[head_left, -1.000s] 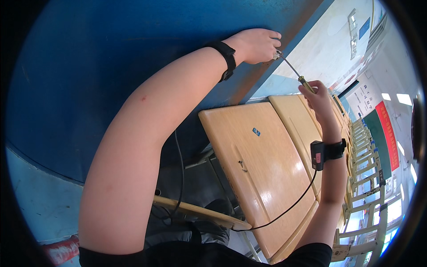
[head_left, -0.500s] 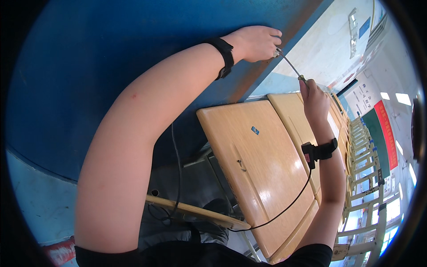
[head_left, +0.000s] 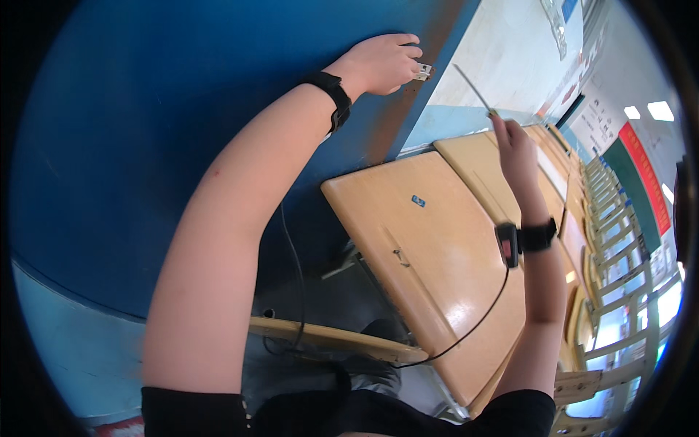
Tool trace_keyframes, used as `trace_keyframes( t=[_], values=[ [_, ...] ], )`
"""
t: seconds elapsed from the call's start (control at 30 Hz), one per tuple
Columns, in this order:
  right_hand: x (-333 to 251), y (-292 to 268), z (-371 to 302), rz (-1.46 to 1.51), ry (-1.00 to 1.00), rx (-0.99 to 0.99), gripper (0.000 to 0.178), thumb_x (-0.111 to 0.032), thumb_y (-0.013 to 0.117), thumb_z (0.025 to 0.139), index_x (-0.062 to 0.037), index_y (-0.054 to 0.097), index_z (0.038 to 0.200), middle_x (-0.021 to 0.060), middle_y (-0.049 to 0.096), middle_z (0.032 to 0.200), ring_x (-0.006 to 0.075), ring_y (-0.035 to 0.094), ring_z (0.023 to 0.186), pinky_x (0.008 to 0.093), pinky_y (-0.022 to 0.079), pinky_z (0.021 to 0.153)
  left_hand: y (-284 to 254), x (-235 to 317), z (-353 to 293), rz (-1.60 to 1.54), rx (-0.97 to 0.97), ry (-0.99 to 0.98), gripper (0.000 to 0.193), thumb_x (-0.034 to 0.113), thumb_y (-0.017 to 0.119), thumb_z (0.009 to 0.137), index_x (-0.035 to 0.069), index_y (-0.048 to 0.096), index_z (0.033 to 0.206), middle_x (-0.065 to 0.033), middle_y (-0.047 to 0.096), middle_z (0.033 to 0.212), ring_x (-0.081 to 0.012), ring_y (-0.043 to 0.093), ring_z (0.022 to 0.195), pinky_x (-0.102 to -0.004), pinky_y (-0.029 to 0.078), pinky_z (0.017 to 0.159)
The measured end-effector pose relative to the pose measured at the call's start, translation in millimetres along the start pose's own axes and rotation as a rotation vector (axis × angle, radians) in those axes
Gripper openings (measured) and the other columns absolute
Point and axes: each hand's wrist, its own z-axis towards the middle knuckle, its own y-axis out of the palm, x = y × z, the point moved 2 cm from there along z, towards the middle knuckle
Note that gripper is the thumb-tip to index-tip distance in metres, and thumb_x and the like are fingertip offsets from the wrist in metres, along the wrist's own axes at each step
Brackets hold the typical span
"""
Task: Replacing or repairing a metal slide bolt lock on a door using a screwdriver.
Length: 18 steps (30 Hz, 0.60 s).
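Note:
My left hand [head_left: 384,64] rests against a large blue panel [head_left: 240,65], close to its edge. Its fingers are bent over a small metal latch plate [head_left: 423,72], pressing it to a brown worn strip; the hand hides part of the plate. To the right, my right hand [head_left: 518,151] is closed round the handle of a screwdriver [head_left: 475,89]. The shaft points up and left, its tip apart from the plate, in front of the white wall. Most of the handle is hidden in my fist.
Below stand wooden desks [head_left: 429,240] in a row, with a blue sticker [head_left: 418,201] and small metal pieces [head_left: 399,256] on the nearest. A black cable [head_left: 473,336] runs from my right wrist device [head_left: 508,245]. Several chairs [head_left: 619,291] line the far right.
The screwdriver tip has come away from the metal plate, moving right of it. The plate shows more plainly beside my left fingers. The whole view has shifted slightly.

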Motion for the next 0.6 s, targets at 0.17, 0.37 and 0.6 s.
trace_keyframes(
  t=[0.17,0.37,0.6],
  values=[
    [98.0,8.5,-137.1,0.591,0.705,-0.192,0.038,-0.037,0.055,0.098,-0.0045,0.062,0.081,-0.0049,0.045,0.057,0.0054,0.038,0.044,0.0246,0.027,0.041,-14.0,-5.5,7.6,0.095,-0.032,0.059,0.032,0.018,0.064,0.084,0.015,0.068,0.115,0.0033,0.064,0.122,-0.0159,0.052,0.122,-0.0357,0.031,0.115],
    [158.5,46.8,-203.5,0.897,0.830,-0.045,0.039,-0.043,0.053,0.098,-0.0070,0.061,0.085,-0.0061,0.042,0.055,0.0033,0.034,0.042,0.0215,0.022,0.038,-18.1,1.0,4.6,-0.250,0.348,-0.036,0.032,0.012,0.061,0.083,0.013,0.068,0.114,-0.0010,0.063,0.124,-0.0189,0.056,0.118,-0.0371,0.038,0.108],
    [158.1,61.2,-210.1,0.915,0.892,-0.152,0.038,-0.044,0.058,0.095,-0.0071,0.063,0.084,-0.0053,0.044,0.056,0.0042,0.038,0.047,0.0222,0.027,0.043,-28.0,30.4,-33.7,-0.208,0.400,-0.372,0.035,0.007,0.062,0.076,0.011,0.069,0.110,-0.0042,0.063,0.102,-0.0239,0.058,0.098,-0.0398,0.044,0.091]
  ],
)
